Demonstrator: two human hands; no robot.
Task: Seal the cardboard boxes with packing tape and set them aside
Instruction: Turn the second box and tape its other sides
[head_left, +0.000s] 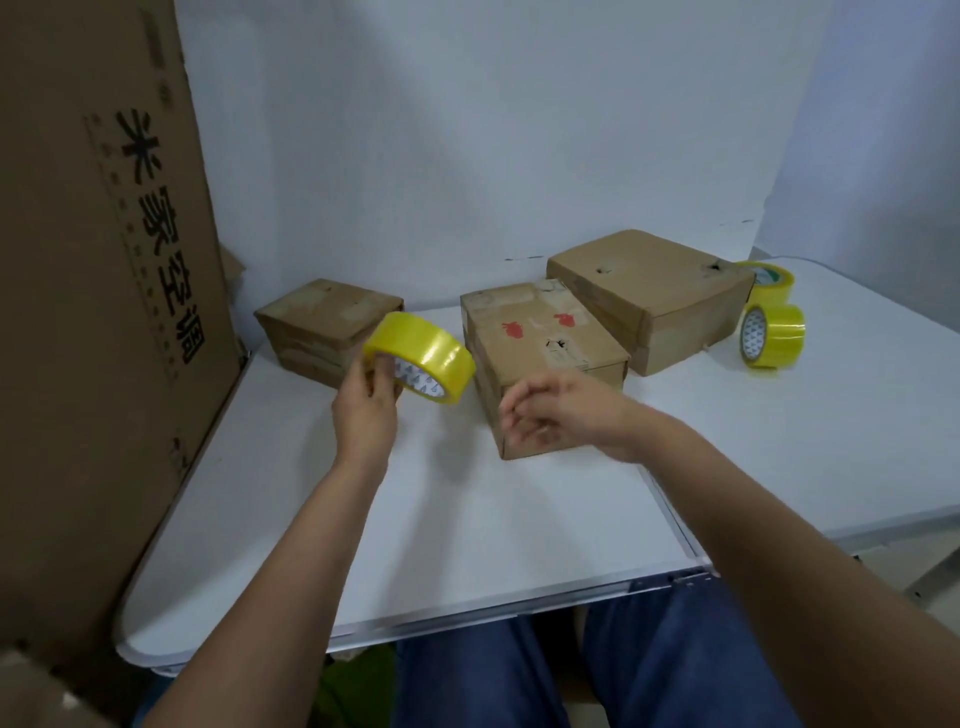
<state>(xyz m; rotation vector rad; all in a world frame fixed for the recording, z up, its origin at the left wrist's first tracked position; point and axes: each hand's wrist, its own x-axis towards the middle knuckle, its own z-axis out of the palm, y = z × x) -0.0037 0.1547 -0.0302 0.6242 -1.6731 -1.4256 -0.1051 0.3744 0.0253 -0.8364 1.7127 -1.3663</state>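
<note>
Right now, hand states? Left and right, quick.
Left hand: holding the yellow tape roll, lifted off the table.
Right hand: fingers loosely curled, holding nothing, in front of the middle box.

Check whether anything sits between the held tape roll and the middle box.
Nothing visible does. The left hand holds the yellow tape roll just left of the middle box; only bare table lies between. The right hand is in front of that box.
</note>
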